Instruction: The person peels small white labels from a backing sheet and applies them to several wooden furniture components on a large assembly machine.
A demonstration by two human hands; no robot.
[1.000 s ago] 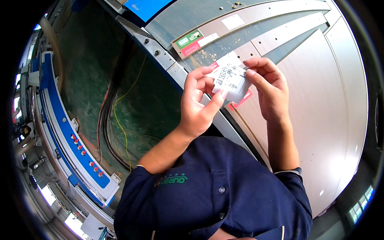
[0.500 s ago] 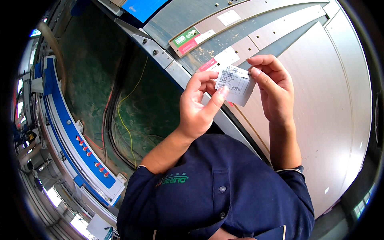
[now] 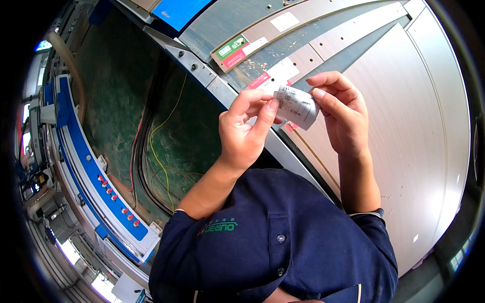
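Note:
A small roll of white printed labels (image 3: 297, 107) is held between both hands above a stack of pale brown boards (image 3: 399, 126). My left hand (image 3: 245, 132) pinches the roll's left end with thumb and forefinger. My right hand (image 3: 339, 112) grips its right end with the fingertips. Both forearms rise from the dark blue shirt at the bottom of the view.
Narrow board strips (image 3: 323, 35) with white, green and red labels lie at the top. A grey metal rail (image 3: 202, 65) edges the boards. Left of it is a green floor (image 3: 121, 86) with cables and a yellow wire (image 3: 159, 146). A blue and white machine panel (image 3: 96, 187) with red buttons curves along the left.
The labels have gone from a flatter sheet to a rolled shape between my fingers. Both hands have shifted slightly right and up over the boards.

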